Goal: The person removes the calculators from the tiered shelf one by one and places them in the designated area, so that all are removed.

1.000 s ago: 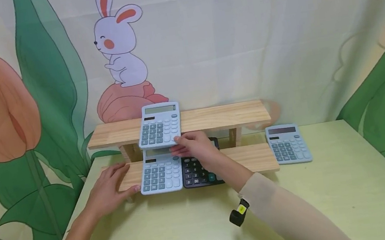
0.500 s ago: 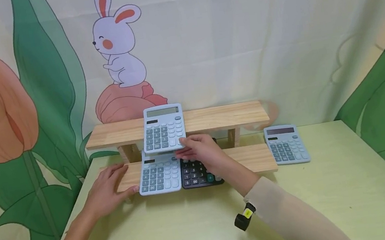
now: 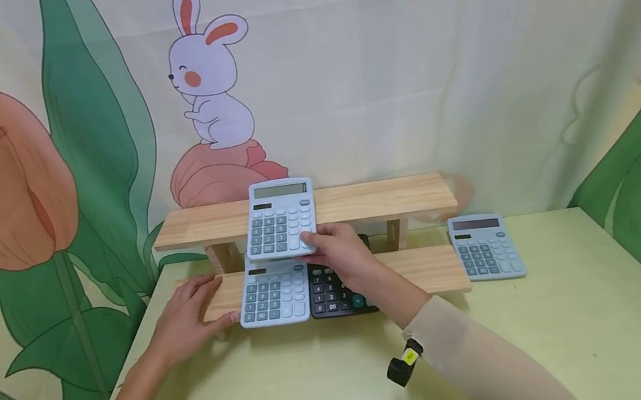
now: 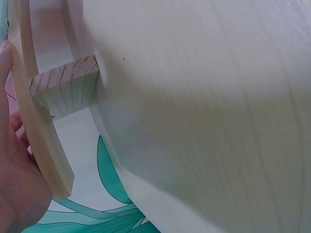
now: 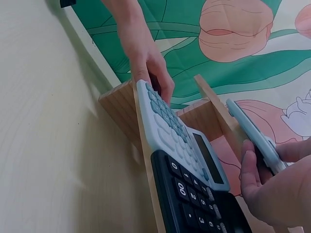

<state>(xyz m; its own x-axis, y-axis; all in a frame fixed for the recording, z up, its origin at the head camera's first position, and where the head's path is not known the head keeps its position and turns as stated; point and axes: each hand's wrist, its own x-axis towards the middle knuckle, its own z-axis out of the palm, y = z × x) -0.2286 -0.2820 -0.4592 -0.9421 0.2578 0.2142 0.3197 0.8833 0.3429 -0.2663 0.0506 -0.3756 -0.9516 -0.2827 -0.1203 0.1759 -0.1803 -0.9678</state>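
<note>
Light-blue desk calculator (image 3: 274, 297) and black calculator (image 3: 327, 294) lie side by side on the lower wooden plank (image 3: 427, 270), the left hand (image 3: 190, 315) resting there with relaxed fingers. Farther back, the right hand (image 3: 343, 256) pinches a second light-blue calculator (image 3: 281, 222) at the upper plank (image 3: 381, 199); a rabbit-print backdrop (image 3: 218, 119) hangs behind.

Pale yellow-green table (image 3: 580, 328); two-tier wooden stand (image 3: 387, 198) rests on it, light grained planks. Lower board (image 3: 427, 270) carries a pale-blue calculator (image 3: 275, 298) left, a black calculator (image 3: 328, 291) just beside it, keys up. Second blue calculator (image 3: 488, 249) lies on the tabletop, right of the stand.
</note>
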